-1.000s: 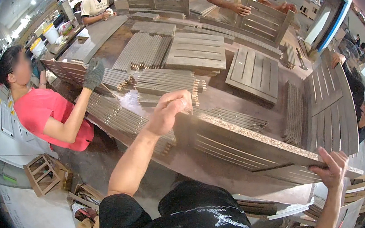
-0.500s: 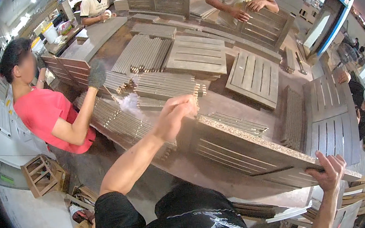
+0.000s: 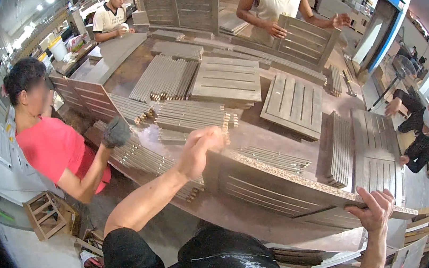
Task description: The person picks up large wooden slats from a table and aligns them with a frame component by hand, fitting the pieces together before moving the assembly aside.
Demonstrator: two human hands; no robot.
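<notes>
A grey-brown slatted wooden panel [image 3: 264, 189] stands on its long edge in front of me, its speckled, lighter edge facing up. My right hand [image 3: 372, 208] grips that upper edge near its right end, thumb on the near side. At the left end, my left hand [image 3: 200, 149] is closed in a fist just above the panel's corner. Whatever its fingers hold, if anything, is hidden. Beyond the panel lies a row of thin wooden slats [image 3: 276, 159] on the table [image 3: 245, 125].
Flat slatted panels [image 3: 292, 104], stacked slats [image 3: 164, 76] and another pile of slats [image 3: 338, 148] cover parts of the table. A person in red [image 3: 58, 145] with a gloved hand works at left. Other people stand at the far side and right. A wooden crate [image 3: 48, 216] sits on the floor.
The view has shifted slightly. My hands stay at the panel's two ends. The red-shirted person's gloved hand has lowered, and the far person in white has lifted one hand off a panel.
</notes>
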